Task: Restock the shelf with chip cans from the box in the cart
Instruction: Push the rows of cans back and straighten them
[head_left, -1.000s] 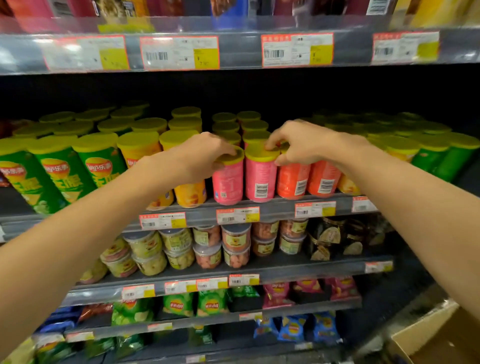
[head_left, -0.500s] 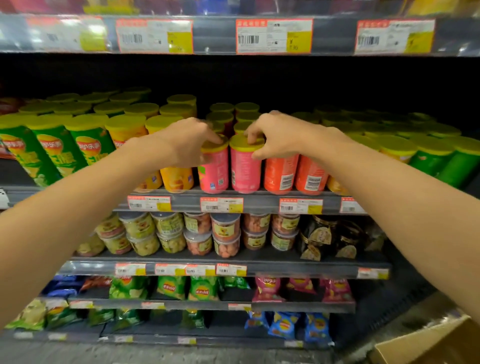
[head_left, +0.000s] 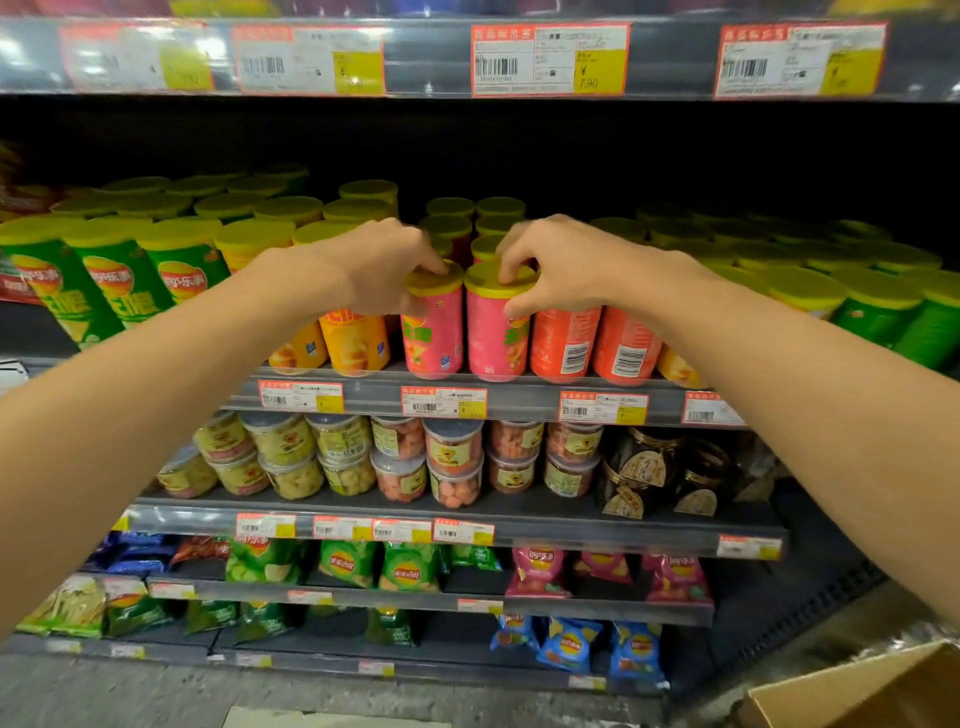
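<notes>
Light falls from above, bright and even on the front row of chip cans (head_left: 434, 325) and on both bare forearms. White glare streaks the clear price strip (head_left: 467, 60) at twelve o'clock, washing out the tags toward ten o'clock. Behind the cans the shelf recess goes nearly black, and the rear lids fade into that shadow. The middle of the view is fairly sharp. Softness grows outward: the green cans at nine and three o'clock smear, and the floor and the cardboard box (head_left: 857, 691) at five o'clock are blurred. The wide lens bows the shelf edges and stretches the forearms near the lower corners.
</notes>
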